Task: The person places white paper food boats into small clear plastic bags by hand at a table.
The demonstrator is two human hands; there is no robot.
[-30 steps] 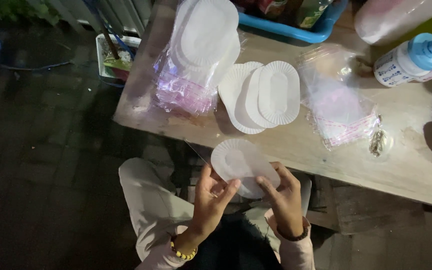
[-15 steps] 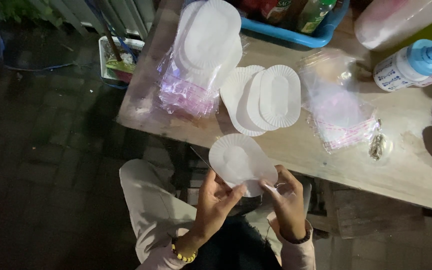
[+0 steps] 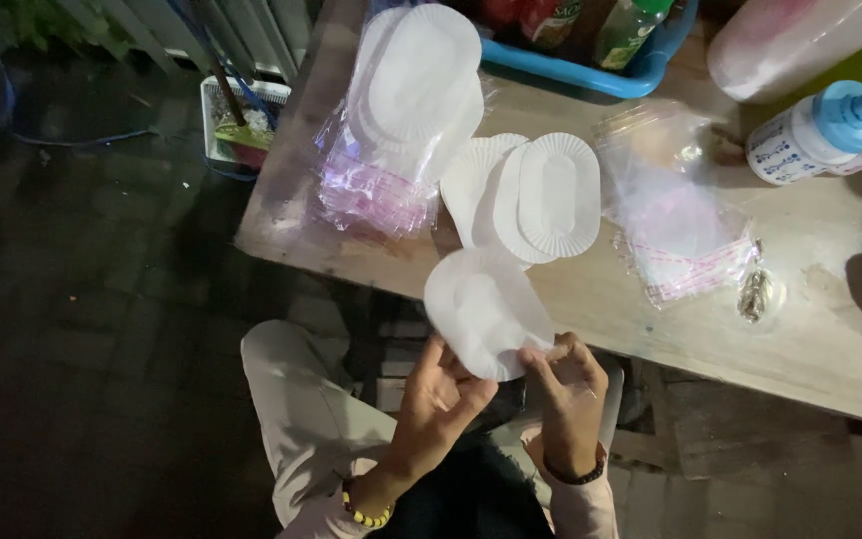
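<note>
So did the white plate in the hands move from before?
Yes. The white oval plate went up toward the wooden table; its top edge now overlaps the table's near edge, just under the loose plates lying there.

Centre frame: I see left hand (image 3: 441, 399) and right hand (image 3: 566, 389) pinching a white oval paper plate (image 3: 486, 309) at wooden table (image 3: 810, 329) edge; bagged plates (image 3: 411, 110) upper centre.

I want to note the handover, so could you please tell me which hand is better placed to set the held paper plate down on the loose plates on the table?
Probably the right hand: it pinches the paper plate nearest the loose plates. The left hand holds the nearer edge.
</note>
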